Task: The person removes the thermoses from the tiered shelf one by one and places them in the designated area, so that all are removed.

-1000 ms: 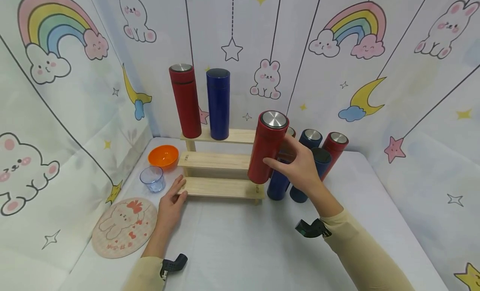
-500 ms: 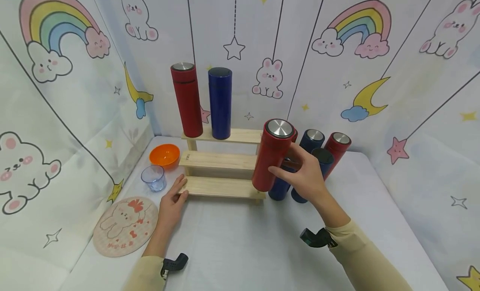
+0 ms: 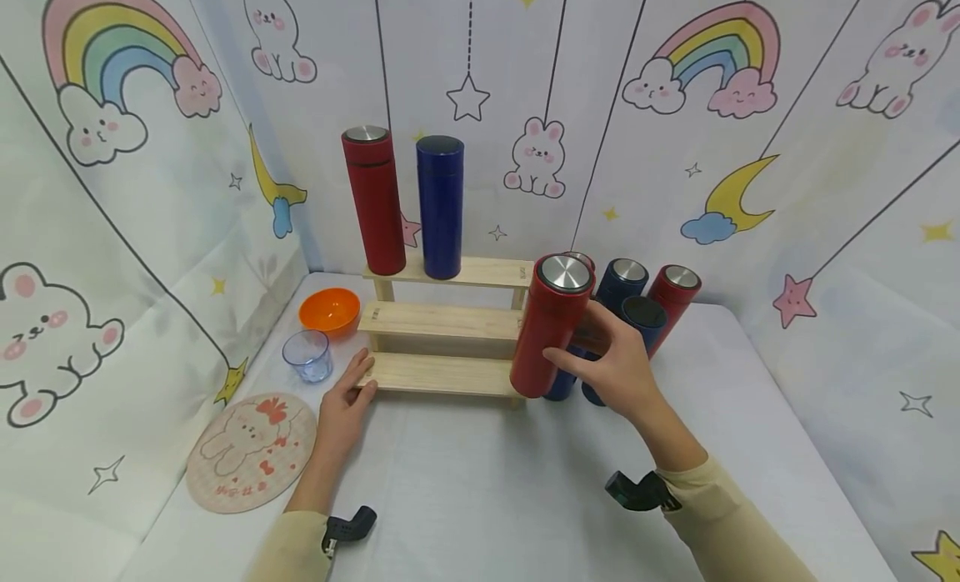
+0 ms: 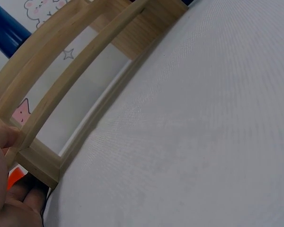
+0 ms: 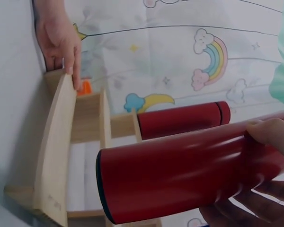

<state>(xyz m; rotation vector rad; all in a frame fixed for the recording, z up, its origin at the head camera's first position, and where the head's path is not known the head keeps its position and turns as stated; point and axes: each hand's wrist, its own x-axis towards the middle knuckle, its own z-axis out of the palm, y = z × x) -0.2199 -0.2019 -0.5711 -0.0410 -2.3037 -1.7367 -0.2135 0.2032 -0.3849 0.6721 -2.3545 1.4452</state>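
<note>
In the head view my right hand [image 3: 618, 369] grips a red thermos [image 3: 546, 340] with a steel-topped lid, thumb on the near side. The thermos hangs tilted in front of the right end of a three-tier wooden shelf [image 3: 442, 373]. Its dark-rimmed base and smooth side fill the middle of the right wrist view. My left hand [image 3: 341, 415] holds the left end of the lowest tier, thumb on the board and fingers beyond the end in the left wrist view. On the top tier stand another red thermos [image 3: 373, 203] and a blue thermos [image 3: 440, 207].
Several more thermoses, among them a navy one [image 3: 643, 315] and a red one [image 3: 675, 294], stand right of the shelf, partly behind my right hand. An orange bowl [image 3: 328, 312], a clear bluish cup [image 3: 307, 357] and a round bunny mat [image 3: 251, 453] lie at the left.
My right hand has moved the red thermos down and to the right, from in front of the middle tier to the shelf's lower right end. The left hand keeps its place.
</note>
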